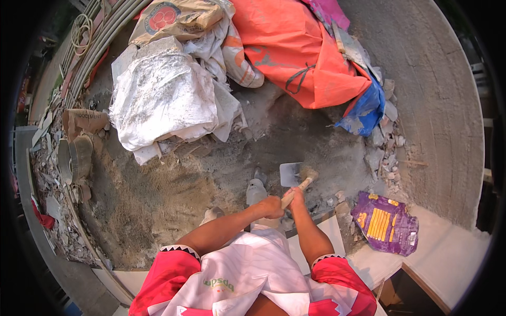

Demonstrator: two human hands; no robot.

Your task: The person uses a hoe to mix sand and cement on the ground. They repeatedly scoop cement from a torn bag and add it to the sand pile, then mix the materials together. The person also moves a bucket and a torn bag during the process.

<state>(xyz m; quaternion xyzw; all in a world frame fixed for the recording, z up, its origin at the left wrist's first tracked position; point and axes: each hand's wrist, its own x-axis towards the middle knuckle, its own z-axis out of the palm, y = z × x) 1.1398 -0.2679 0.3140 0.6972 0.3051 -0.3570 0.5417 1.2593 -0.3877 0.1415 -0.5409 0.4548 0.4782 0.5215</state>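
Observation:
Both hands grip the pale wooden handle of a hoe (291,174), whose flat metal blade lies over grey, sandy ground ahead of me. My left hand (270,207) is closed round the rear end of the handle, and its arm reaches in from the left of the picture. Closer to the blade, my right hand (294,196) holds the same handle from the right side. A dusty boot or shoe (256,191) shows just left of the hands. Sand and dry powder (189,181) spread over the ground to the left.
A white woven sack (166,94) covers a pile ahead left; an orange tarpaulin (288,51) lies ahead. Broken rubble (389,158) lines the right side, near a purple bag (385,225). A square opening (411,290) is at the lower right. Long pipes (99,43) lie upper left.

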